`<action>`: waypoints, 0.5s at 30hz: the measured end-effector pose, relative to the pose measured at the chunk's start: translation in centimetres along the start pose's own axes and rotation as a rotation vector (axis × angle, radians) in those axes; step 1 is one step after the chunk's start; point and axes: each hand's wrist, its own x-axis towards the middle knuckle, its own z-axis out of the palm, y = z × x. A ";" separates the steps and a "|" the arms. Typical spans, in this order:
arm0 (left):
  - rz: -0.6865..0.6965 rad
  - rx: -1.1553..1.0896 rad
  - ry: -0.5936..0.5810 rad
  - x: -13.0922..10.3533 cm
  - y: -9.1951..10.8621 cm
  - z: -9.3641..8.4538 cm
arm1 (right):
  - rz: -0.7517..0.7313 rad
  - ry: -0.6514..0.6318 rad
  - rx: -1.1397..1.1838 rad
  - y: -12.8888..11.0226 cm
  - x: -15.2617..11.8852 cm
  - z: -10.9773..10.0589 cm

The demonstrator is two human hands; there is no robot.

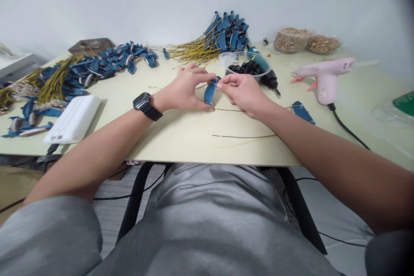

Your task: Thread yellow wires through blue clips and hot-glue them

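Between thumb and fingers of my left hand [190, 86] is a small blue part [210, 92], gripped by its two ends. Thin wires run from it, one dark wire [228, 110] lying along the table. The fingertips of my right hand [241, 90] are pinched together at the part's upper end; what they hold there looks like a thin wire, partly hidden by the fingers. A second blue part [302, 112] with dark and yellow wires lies beyond my right forearm, and its wires pass under that arm.
A bowl of small black pieces [247, 68] stands behind my right hand, beside a dark tool [270, 82]. Further right rests a pink glue gun [323, 73]. Wired blue parts [226, 34] are heaped at the back, more [106, 62] at left, near a white box [74, 118].
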 end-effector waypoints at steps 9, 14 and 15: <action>-0.025 -0.002 -0.023 -0.1 0.3 -0.2 | -0.008 -0.005 -0.031 -0.6 -0.4 0.0; -0.028 -0.008 -0.029 -0.1 0.3 -0.2 | -0.017 -0.009 -0.040 -0.4 -0.3 0.0; -0.028 -0.009 -0.030 0.0 0.2 -0.2 | -0.014 -0.007 -0.039 -0.4 -0.2 0.0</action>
